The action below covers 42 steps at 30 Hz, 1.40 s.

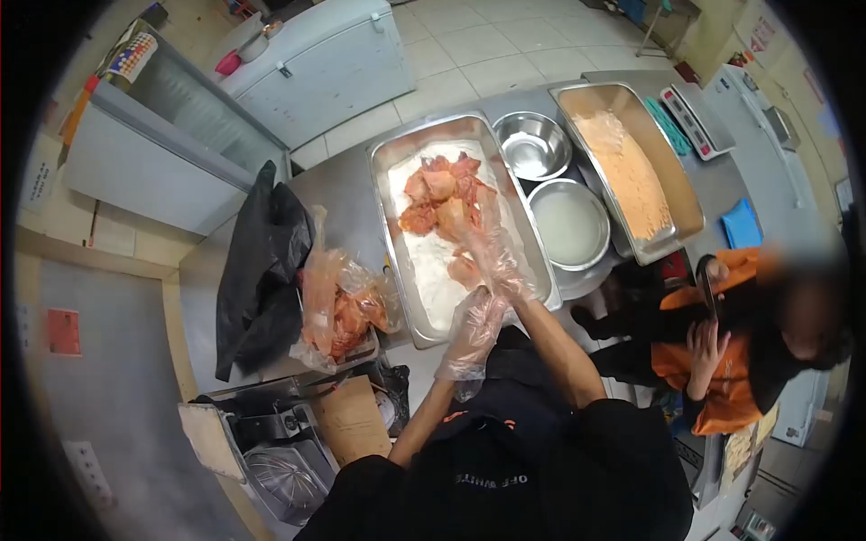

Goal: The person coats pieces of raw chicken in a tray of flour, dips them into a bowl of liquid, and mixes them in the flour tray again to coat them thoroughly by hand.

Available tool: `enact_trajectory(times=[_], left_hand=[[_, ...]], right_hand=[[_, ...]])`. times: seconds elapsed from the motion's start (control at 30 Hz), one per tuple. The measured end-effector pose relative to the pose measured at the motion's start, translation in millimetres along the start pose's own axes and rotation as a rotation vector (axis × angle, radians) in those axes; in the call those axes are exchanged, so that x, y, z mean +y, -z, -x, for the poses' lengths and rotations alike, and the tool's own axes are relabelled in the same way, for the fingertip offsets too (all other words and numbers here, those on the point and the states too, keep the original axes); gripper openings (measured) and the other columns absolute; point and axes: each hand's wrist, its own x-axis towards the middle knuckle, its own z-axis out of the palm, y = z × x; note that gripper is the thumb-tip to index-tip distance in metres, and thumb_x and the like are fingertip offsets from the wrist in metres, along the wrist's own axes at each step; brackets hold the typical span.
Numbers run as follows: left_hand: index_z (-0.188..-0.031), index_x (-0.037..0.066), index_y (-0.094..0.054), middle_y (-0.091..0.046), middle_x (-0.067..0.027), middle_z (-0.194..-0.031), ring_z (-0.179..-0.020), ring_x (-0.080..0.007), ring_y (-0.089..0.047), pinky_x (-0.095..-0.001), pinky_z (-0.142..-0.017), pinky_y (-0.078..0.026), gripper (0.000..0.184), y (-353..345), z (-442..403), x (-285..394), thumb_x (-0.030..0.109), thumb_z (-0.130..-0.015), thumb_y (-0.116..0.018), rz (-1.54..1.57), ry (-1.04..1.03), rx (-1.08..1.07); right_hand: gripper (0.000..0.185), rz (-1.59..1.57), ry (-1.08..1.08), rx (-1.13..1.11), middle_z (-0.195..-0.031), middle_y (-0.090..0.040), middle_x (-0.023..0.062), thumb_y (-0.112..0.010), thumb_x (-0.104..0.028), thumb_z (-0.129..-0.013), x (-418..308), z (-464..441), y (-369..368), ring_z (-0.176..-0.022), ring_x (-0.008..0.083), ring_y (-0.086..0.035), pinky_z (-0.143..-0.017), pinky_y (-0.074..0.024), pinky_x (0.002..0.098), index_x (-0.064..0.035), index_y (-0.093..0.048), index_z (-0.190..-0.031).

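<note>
Both my hands wear clear plastic gloves over a steel tray (390,236) of white flour (431,284). Raw, reddish marinated meat pieces (439,187) lie heaped on the flour. My right hand (490,248) reaches over the near side of the heap, fingers stretched out; its tips blur against the meat. My left hand (475,326) is at the tray's near edge, its fingers closed at my right wrist, seemingly on the loose plastic glove (502,305) there. A smaller meat piece (464,271) rests on the flour beside my hands.
Left of the tray are an open plastic bag of raw meat (350,311) and a black bag (262,275). Two steel bowls (532,149), one with cloudy liquid (568,225), and a pan of orange-tinted breading (622,171) stand right. A person in orange (713,352) holds a phone nearby.
</note>
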Motion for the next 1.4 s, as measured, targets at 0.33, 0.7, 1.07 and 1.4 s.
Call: enact_trajectory(times=[0.33,0.7,1.07,1.4], left_hand=[[-0.108,0.007,-0.052,-0.055,-0.0109,-0.103,-0.097,-0.0251,-0.052,-0.0348,-0.083,-0.043,0.027,72.0,-175.0,-93.3,0.022,-0.087,-0.05,-0.192,0.114,0.079],[-0.093,0.005,-0.058,-0.061,-0.0153,-0.08,-0.071,-0.029,-0.06,-0.0389,-0.06,-0.046,0.026,156.2,-377.0,-206.4,0.025,-0.081,-0.047,-1.035,0.043,0.021],[-0.099,0.002,-0.053,-0.058,-0.0163,-0.075,-0.061,-0.0317,-0.056,-0.0411,-0.055,-0.047,0.041,113.5,-277.9,-222.8,0.039,-0.085,-0.041,-1.134,0.352,-0.092],[-0.125,0.006,-0.04,-0.046,-0.0087,-0.119,-0.097,-0.0209,-0.052,-0.0337,-0.079,-0.045,0.063,74.3,-223.3,-160.8,0.054,-0.085,-0.035,0.729,0.924,0.32]], right_hand=[[0.054,0.426,0.308,-0.025,-0.091,-0.057,0.0157,-0.069,-0.027,-0.069,91.3,-136.7,53.3,-0.081,0.0301,-0.056,-0.072,-0.0459,0.0376,-0.0011,-0.046,-0.111],[0.072,0.578,0.062,-0.535,-0.095,-0.058,0.0167,-0.08,-0.038,-0.048,155.3,-295.4,-11.6,-0.091,0.0283,-0.057,-0.081,-0.0441,0.0335,0.0,-0.054,-0.103],[0.091,0.988,-0.272,-0.442,-0.116,-0.043,0.0168,-0.079,-0.047,-0.046,131.3,-226.5,31.6,-0.109,0.0309,-0.046,-0.08,-0.0471,0.0382,-0.0049,-0.04,-0.117],[0.076,0.392,-0.517,-0.4,-0.07,-0.059,0.0151,-0.074,-0.06,-0.047,104.3,-187.1,48.2,-0.066,0.0226,-0.058,-0.057,-0.0454,0.032,0.0087,-0.061,-0.075]])
